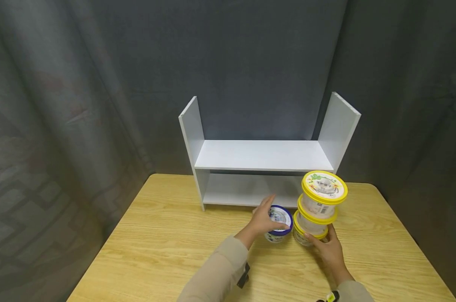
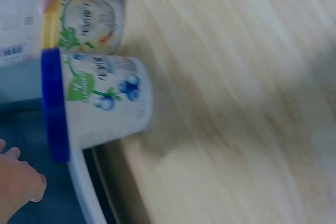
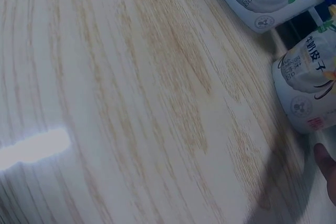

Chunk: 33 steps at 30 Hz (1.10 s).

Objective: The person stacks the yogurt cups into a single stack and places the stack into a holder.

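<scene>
In the head view, my left hand [image 1: 262, 220] is at the blue-lidded tub [image 1: 275, 238], thumb in front of the lid and fingers spread to the left. The left wrist view shows these fingers [image 2: 21, 182] apart from the blue lid [image 2: 54, 103]. Just to the right, three yellow-lidded tubs are stacked upright: a top tub [image 1: 324, 187], a middle tub [image 1: 312, 213] and a bottom tub [image 1: 300, 237]. My right hand [image 1: 329, 251] holds the bottom tub, thumb at its front and fingers at its right side. A fingertip [image 3: 324, 158] shows near its base in the right wrist view.
Behind the tubs stands a white two-tier shelf [image 1: 263, 154] with upright side panels. Everything is on a light wooden table [image 1: 167, 235]. Dark grey curtains [image 1: 265, 67] hang around the back and sides.
</scene>
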### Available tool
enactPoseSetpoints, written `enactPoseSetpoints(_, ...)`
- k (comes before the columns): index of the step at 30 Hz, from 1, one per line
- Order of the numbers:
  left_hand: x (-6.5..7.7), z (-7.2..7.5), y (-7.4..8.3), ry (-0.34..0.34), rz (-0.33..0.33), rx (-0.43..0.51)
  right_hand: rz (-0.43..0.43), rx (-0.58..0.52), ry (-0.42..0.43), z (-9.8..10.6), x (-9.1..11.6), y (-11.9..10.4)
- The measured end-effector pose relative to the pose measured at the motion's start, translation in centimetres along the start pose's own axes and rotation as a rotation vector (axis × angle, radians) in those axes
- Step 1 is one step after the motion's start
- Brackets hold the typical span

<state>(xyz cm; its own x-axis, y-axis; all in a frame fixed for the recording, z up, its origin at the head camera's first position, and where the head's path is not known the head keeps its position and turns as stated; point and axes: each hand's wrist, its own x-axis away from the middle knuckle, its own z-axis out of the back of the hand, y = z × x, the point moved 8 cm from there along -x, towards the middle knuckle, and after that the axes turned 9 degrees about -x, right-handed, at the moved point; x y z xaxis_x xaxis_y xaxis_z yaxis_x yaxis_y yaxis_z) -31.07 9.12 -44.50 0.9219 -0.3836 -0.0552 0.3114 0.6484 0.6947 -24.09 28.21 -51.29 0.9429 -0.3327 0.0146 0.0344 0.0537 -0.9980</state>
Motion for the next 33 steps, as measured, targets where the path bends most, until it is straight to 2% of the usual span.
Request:
enactPoseSetpoints(7, 0.5, -0.6, -2.1, -0.004, 0.036, 0.052, -0.022, -0.025, 0.021, 0.0, -0.3, 0.9)
enactPoseSetpoints(12, 0.7, -1.0, -3.1, -0.001, 0.039, 0.055, -0.012, -0.035, 0.005, -0.2, 0.0, 0.5)
enactPoseSetpoints(20, 0.5, -1.8, -3.6, 0.012, 0.020, 0.028, -0.023, -0.026, -0.001, -0.2, 0.2, -0.1)
enactPoseSetpoints(28, 0.5, -2.0, -3.4, 0.028, 0.007, -0.012, -0.021, -0.003, -0.015, 0.0, 0.0, 0.1)
enactPoseSetpoints(33, 0.6, -2.3, -3.6, 0.026, 0.021, 0.014, -0.029, -0.007, -0.015, 0.1, 0.0, 0.2)
